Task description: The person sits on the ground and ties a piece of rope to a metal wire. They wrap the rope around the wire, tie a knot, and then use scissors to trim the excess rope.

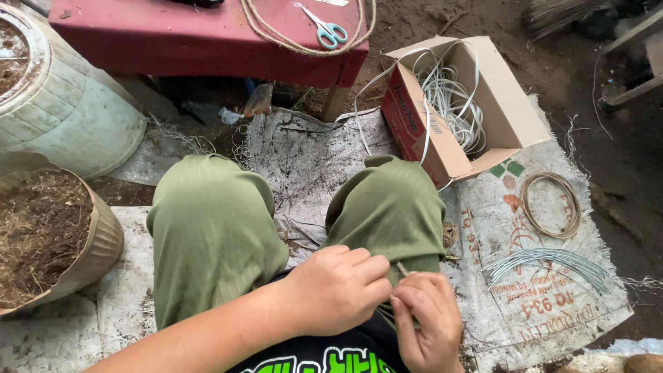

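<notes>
We sat, knees bent, both thighs spread toward 12 o'clock. Our left hand point(338, 290) came in from 7 o'clock, forearm bare, fingers curled tight, knuckles up, thumb and forefinger pinched at 3 o'clock side. Our right hand point(428, 321) rose from 6 o'clock, fingers folded, tips pinched toward 11 o'clock. Both hands met fingertip to fingertip over our right thigh, pinching thin stick point(402, 269) between them.

A thin tan fibre piece point(401, 268) stands pinched between both hands, its short tip pointing to 11 o'clock, over the right knee
</notes>
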